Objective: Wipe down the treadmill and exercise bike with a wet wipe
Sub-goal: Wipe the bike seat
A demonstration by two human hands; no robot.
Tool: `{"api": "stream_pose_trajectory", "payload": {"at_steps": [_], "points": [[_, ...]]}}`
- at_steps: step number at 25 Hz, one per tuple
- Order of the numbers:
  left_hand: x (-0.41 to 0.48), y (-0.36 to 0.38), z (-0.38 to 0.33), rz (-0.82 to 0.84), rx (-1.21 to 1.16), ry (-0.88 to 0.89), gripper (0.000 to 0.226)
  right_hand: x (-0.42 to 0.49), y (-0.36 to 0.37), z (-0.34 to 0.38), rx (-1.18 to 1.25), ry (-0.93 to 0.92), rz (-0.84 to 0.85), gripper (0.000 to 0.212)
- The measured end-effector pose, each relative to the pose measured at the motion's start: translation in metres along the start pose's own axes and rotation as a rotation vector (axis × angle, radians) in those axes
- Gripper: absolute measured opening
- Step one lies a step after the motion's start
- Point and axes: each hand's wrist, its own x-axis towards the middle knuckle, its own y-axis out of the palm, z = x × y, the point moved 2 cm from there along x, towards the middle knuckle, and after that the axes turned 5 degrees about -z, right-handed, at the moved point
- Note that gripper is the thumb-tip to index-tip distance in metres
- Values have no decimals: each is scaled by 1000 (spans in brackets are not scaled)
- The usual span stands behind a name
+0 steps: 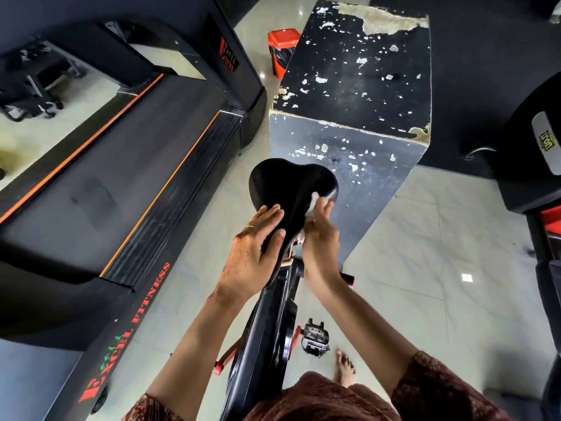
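The exercise bike's black saddle (291, 183) is in the middle of the view, with its black frame (261, 338) and a pedal (315, 335) below. My left hand (253, 253) lies flat on the saddle's near left side, fingers straight, thumb along the narrow nose. My right hand (321, 235) presses a white wet wipe (317, 200) against the saddle's right edge; only part of the wipe shows past the fingers. The black treadmill (127, 165) with orange stripes stretches along the left.
A tall black box with peeling paint (355, 86) stands just behind the saddle. A red bin (280, 50) sits beyond it. Another dark machine (540, 165) fills the right edge. My bare foot (344, 369) is on the pale tiled floor (425, 268).
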Motion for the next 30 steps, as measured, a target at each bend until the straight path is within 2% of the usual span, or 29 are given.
{"api": "stream_pose_trajectory", "payload": {"at_steps": [3,6,8,11,13,16,19,22,26,30], "points": [[1,-2,-3,1,-43,-41,47,-56,-4,6,-89,-258,150,42],[-1,-4,-5,14,-86,-62,50,-74,-34,11,-224,-328,251,53],[-3,-5,-7,8,-91,-61,51,-56,-51,19,-280,-366,165,55],[-5,-5,-7,-10,-77,-125,55,-14,-50,32,-386,-523,-37,46],[-7,-6,-6,-51,-33,-173,57,3,-28,25,-527,-630,52,41],[-15,-14,-9,-105,23,-98,52,-9,-4,13,-562,-629,260,34],[-20,-21,-12,-100,-18,-66,45,-34,-11,20,-499,-730,422,36],[-20,-23,-14,-105,29,-89,38,5,-21,13,-570,-768,395,36],[-13,-22,-18,-85,77,-147,36,58,-9,15,-699,-563,262,34],[-3,-20,-26,-78,98,-158,25,9,-12,13,-607,-699,442,34]]}}
